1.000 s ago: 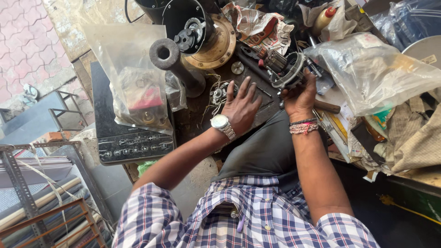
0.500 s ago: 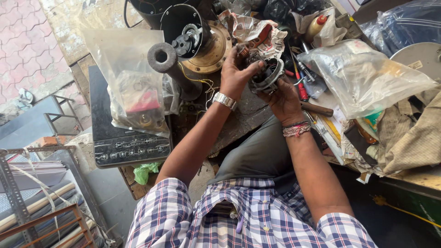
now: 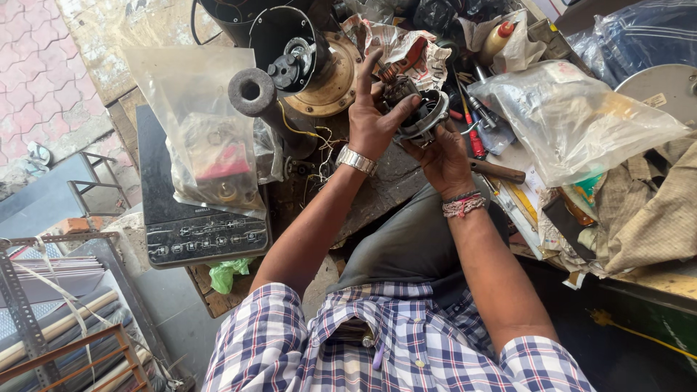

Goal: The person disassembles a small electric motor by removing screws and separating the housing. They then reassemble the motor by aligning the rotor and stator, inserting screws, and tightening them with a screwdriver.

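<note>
Your left hand (image 3: 374, 123) and right hand (image 3: 443, 156) both grip a small round motor assembly (image 3: 417, 109), apparently metal, held above the cluttered workbench (image 3: 392, 181) beside a brass-coloured disc (image 3: 337, 80).

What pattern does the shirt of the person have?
The shirt has a plaid check in blue, white and dark red; the head view shows it.

Two bare hands, left hand (image 3: 374, 123) and right hand (image 3: 443, 156), one round motor part (image 3: 425, 116) between them, one wristwatch (image 3: 356, 160), one induction cooktop (image 3: 192, 225), two clear plastic bags (image 3: 203, 131), one squeeze bottle (image 3: 497, 40), one red-handled screwdriver (image 3: 475, 141)
</note>
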